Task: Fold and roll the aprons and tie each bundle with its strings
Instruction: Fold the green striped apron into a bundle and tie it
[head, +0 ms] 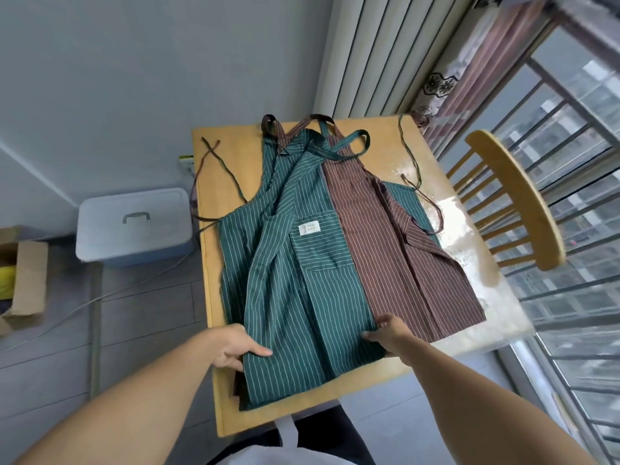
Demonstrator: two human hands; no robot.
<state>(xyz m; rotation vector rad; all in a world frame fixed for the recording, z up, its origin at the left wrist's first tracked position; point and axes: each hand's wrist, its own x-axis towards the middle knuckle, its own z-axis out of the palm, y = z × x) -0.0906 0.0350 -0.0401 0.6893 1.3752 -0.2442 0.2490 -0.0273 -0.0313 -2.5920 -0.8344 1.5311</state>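
A green striped apron [295, 290] with a front pocket and white label lies folded lengthwise on a wooden table [214, 203]. It rests on a brown striped apron [402, 263], which shows to its right. My left hand [235, 345] grips the green apron's near left edge, thumb on top. My right hand [389, 333] pinches its near right edge where it meets the brown cloth. Neck straps [335, 142] lie at the far end. Thin ties [214, 162] trail off to the left, and more ties [416, 176] to the right.
A wooden chair [516, 196] stands at the table's right, by a barred window. Left of the table on the floor stand a lidded plastic bin [134, 226] and an open cardboard box [23, 276]. A cable runs across the floor.
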